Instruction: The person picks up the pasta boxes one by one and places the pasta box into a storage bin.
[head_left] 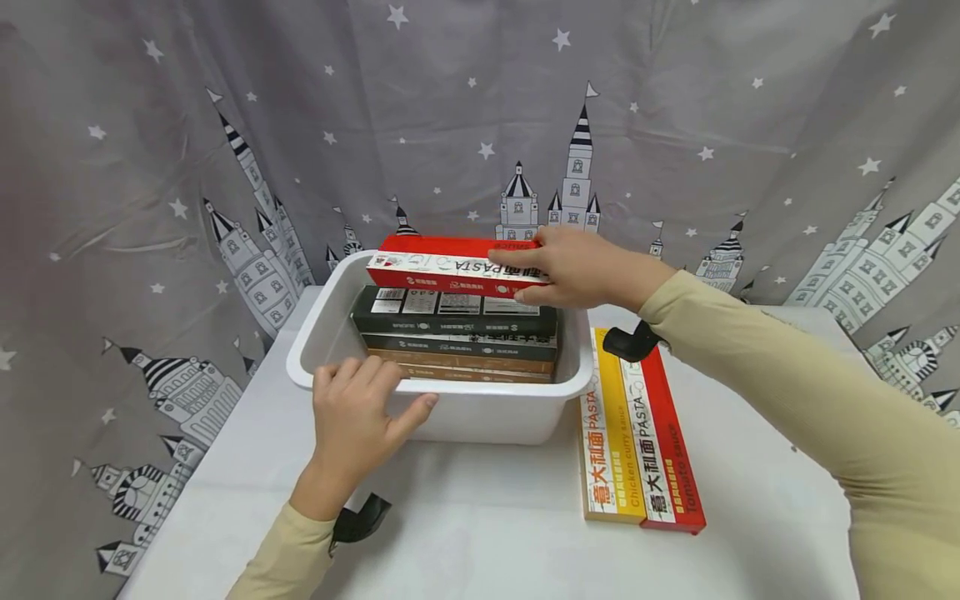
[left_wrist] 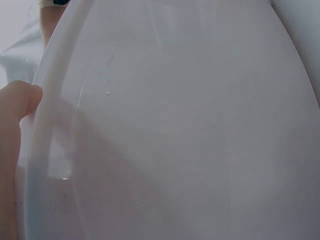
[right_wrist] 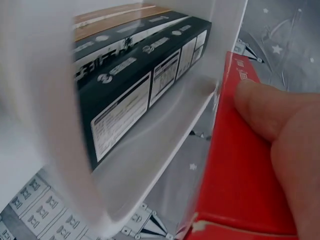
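Note:
My right hand (head_left: 573, 267) grips the right end of a red pasta box (head_left: 442, 258), thumb on one side and fingers on the other. The box lies level over the back part of a white plastic tub (head_left: 480, 408); the right wrist view shows the red box (right_wrist: 235, 165) close by the tub's rim. Inside the tub, dark green boxes (head_left: 450, 321) and brown boxes (head_left: 465, 362) stand side by side in a row. At the tub's front left rim, my left hand (head_left: 356, 408) holds on with fingers hooked over it and the thumb (left_wrist: 30, 97) along the outside.
Right of the tub, a yellow pasta box (head_left: 622, 450) and another red pasta box (head_left: 671, 458) lie side by side on the white table (head_left: 495, 517). A grey curtain (head_left: 450, 108) with castles and stars hangs behind the table.

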